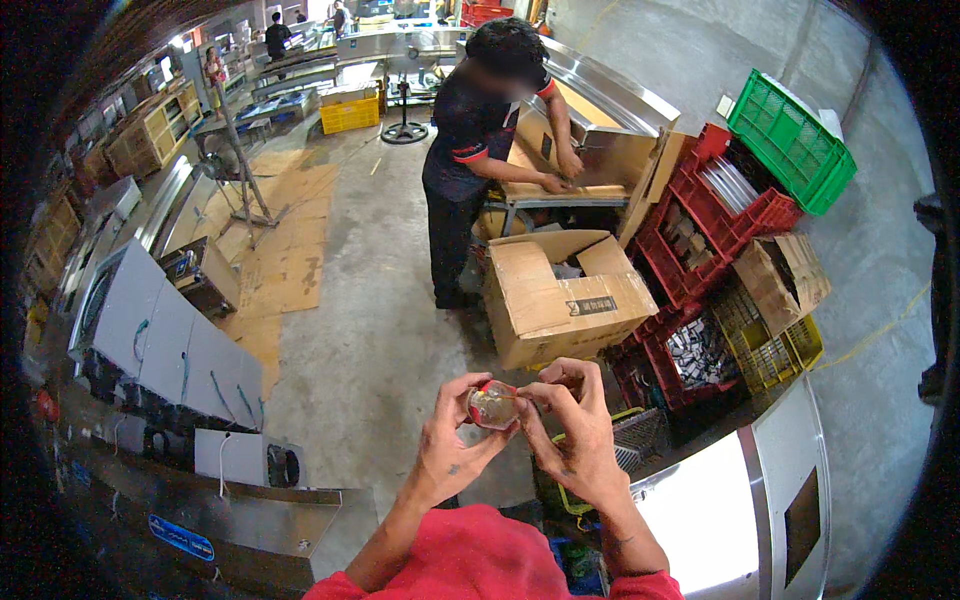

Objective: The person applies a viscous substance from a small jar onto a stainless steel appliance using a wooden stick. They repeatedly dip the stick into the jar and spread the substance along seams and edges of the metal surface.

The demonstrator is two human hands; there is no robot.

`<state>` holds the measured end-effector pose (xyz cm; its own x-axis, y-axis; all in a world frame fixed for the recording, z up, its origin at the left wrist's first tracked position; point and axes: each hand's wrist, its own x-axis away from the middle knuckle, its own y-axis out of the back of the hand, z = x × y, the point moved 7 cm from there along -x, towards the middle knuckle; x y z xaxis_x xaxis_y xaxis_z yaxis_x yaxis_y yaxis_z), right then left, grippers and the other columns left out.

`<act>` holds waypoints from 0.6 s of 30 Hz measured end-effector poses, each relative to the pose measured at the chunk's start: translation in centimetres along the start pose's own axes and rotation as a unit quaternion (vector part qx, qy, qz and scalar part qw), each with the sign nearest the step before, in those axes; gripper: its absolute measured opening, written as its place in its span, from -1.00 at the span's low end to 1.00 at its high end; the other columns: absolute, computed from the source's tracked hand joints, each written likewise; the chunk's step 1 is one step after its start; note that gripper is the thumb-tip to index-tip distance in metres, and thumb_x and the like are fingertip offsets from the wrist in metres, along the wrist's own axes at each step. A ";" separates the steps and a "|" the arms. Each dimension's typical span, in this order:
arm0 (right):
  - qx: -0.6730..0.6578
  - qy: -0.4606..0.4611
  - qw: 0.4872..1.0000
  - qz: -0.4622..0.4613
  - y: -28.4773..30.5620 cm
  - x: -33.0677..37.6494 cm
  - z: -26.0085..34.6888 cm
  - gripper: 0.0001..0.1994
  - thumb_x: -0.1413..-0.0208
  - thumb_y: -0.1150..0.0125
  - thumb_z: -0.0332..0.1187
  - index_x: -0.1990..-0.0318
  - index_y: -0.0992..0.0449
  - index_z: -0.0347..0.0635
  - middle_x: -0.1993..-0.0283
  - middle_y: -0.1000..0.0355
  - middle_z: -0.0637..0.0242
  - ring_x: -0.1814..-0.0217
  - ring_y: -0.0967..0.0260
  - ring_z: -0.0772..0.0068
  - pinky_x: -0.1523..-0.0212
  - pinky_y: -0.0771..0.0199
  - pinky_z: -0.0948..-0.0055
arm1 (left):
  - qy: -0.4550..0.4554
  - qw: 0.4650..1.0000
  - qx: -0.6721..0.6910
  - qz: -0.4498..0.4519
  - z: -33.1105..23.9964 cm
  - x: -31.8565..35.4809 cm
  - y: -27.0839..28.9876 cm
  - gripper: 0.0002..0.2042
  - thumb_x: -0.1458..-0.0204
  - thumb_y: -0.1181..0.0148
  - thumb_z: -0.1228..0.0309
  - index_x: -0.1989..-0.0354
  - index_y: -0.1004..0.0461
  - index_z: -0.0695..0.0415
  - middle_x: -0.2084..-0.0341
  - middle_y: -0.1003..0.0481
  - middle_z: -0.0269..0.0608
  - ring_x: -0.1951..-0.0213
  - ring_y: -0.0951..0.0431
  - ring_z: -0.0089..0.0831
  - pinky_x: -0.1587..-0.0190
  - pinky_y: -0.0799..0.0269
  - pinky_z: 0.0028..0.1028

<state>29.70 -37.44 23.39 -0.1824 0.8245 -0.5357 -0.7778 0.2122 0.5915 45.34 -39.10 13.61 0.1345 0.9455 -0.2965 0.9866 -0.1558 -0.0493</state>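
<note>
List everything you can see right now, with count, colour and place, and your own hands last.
small clear tape roll with red core: one, clear and red, held up between both hands, centre
open brown cardboard box: one, brown, on the floor beyond the hands
red plastic crates: several, red, stacked at right
green plastic crate: one, green, upper right
yellow wire basket: one, yellow, right of the red crates
co-worker in dark clothes: one, bent over a bench, top centre
flat cardboard sheets: several, brown, on the floor at left
left hand: one, gripping the roll
right hand: one, fingertips on the roll
</note>
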 end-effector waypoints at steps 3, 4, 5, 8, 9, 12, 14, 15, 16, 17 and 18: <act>0.007 -0.004 1.000 0.019 -0.5 0.0 -0.1 -0.74 -0.18 -0.45 -0.59 -0.01 -0.65 -0.18 -0.11 -0.31 0.08 -0.06 -0.46 0.16 -0.05 -0.55 0.25 | 0.004 1.000 -0.018 0.003 -0.1 0.1 0.3 -0.28 -0.10 -0.54 0.59 -0.40 -0.25 0.19 -0.13 -0.58 -0.03 -0.15 -0.65 -0.30 -0.20 -0.62 -0.31; 0.010 -0.006 1.000 0.020 -0.6 -0.1 -0.1 -0.74 -0.18 -0.45 -0.59 -0.01 -0.65 -0.18 -0.11 -0.31 0.08 -0.07 -0.46 0.15 -0.05 -0.55 0.25 | 0.006 1.000 -0.024 0.004 -0.2 0.1 0.3 -0.28 -0.10 -0.54 0.59 -0.40 -0.25 0.19 -0.13 -0.58 -0.02 -0.15 -0.65 -0.29 -0.20 -0.62 -0.30; 0.011 -0.007 1.000 0.022 -0.7 -0.2 0.0 -0.74 -0.18 -0.45 -0.59 -0.01 -0.65 -0.18 -0.11 -0.32 0.08 -0.07 -0.46 0.14 -0.05 -0.55 0.24 | 0.003 1.000 -0.023 0.002 -0.2 0.2 0.5 -0.28 -0.10 -0.54 0.59 -0.40 -0.25 0.19 -0.13 -0.58 -0.02 -0.15 -0.65 -0.29 -0.20 -0.62 -0.30; 0.021 0.002 0.999 0.034 -1.3 -0.4 0.1 -0.71 -0.17 -0.46 -0.53 -0.04 -0.62 -0.19 -0.14 -0.33 0.00 -0.07 -0.49 0.01 -0.06 -0.59 0.15 | -0.003 1.000 -0.021 -0.003 0.2 0.4 1.0 -0.28 -0.11 -0.54 0.57 -0.40 -0.25 0.18 -0.13 -0.59 -0.03 -0.16 -0.64 -0.31 -0.19 -0.63 -0.31; 0.023 0.011 0.999 0.038 -1.5 -0.4 0.2 -0.69 -0.17 -0.47 -0.50 -0.06 -0.61 -0.20 -0.15 -0.34 -0.04 -0.06 -0.51 -0.05 -0.06 -0.62 0.11 | -0.004 1.000 -0.022 -0.005 0.2 0.5 1.1 -0.28 -0.11 -0.54 0.57 -0.40 -0.25 0.18 -0.13 -0.59 -0.04 -0.16 -0.64 -0.32 -0.19 -0.63 -0.31; 0.034 0.004 0.999 0.026 -1.0 -0.1 0.6 -0.70 -0.16 -0.46 -0.52 -0.04 -0.61 -0.21 -0.14 -0.34 -0.04 -0.05 -0.51 -0.05 -0.06 -0.61 0.10 | -0.004 0.999 -0.039 -0.011 0.5 0.8 0.9 -0.30 -0.15 -0.52 0.52 -0.42 -0.26 0.14 -0.12 -0.59 -0.09 -0.14 -0.65 -0.34 -0.18 -0.62 -0.33; 0.032 0.000 0.999 0.019 -0.6 0.0 0.4 -0.72 -0.16 -0.46 -0.54 -0.02 -0.62 -0.21 -0.14 -0.34 -0.05 -0.05 -0.50 -0.05 -0.05 -0.61 0.12 | 0.015 0.999 -0.049 0.008 0.3 0.6 0.5 -0.30 -0.16 -0.52 0.50 -0.43 -0.27 0.12 -0.13 -0.59 -0.09 -0.12 -0.65 -0.32 -0.17 -0.62 -0.33; 0.036 -0.015 0.999 0.011 -0.3 0.3 0.2 -0.74 -0.16 -0.45 -0.54 0.00 -0.63 -0.20 -0.14 -0.34 -0.06 -0.09 -0.48 -0.05 -0.08 -0.59 0.11 | -0.002 0.999 -0.032 0.006 0.1 0.5 0.1 -0.30 -0.17 -0.53 0.49 -0.44 -0.27 0.11 -0.15 -0.58 -0.06 -0.14 -0.65 -0.32 -0.19 -0.62 -0.33; 0.037 -0.017 0.999 -0.005 -0.1 0.6 0.0 -0.74 -0.16 -0.45 -0.54 0.00 -0.63 -0.19 -0.10 -0.36 -0.04 -0.11 -0.45 -0.04 -0.11 -0.55 0.10 | -0.008 0.999 -0.036 0.005 0.0 0.4 0.1 -0.30 -0.17 -0.53 0.49 -0.44 -0.26 0.11 -0.15 -0.57 -0.06 -0.15 -0.64 -0.32 -0.20 -0.62 -0.32; 0.032 -0.021 0.999 -0.013 0.2 0.9 -0.1 -0.74 -0.17 -0.44 -0.54 0.00 -0.63 -0.19 -0.08 -0.37 -0.03 -0.11 -0.43 -0.03 -0.12 -0.53 0.10 | -0.013 0.999 -0.039 0.005 -0.1 0.4 -0.1 -0.30 -0.17 -0.53 0.48 -0.44 -0.26 0.12 -0.16 -0.57 -0.05 -0.16 -0.64 -0.31 -0.21 -0.62 -0.32; 0.027 -0.027 0.999 -0.021 0.5 1.1 -0.2 -0.75 -0.17 -0.44 -0.54 0.00 -0.62 -0.19 -0.05 -0.38 -0.02 -0.11 -0.42 -0.02 -0.12 -0.51 0.10 | -0.017 0.999 -0.041 0.006 -0.1 0.4 -0.4 -0.30 -0.17 -0.53 0.48 -0.44 -0.26 0.12 -0.16 -0.56 -0.04 -0.17 -0.64 -0.31 -0.23 -0.62 -0.32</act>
<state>28.99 -36.51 22.93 -0.1161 0.8409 -0.5287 -0.7505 0.2744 0.6012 45.05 -38.60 13.59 0.1447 0.9331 -0.3293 0.9893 -0.1423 0.0316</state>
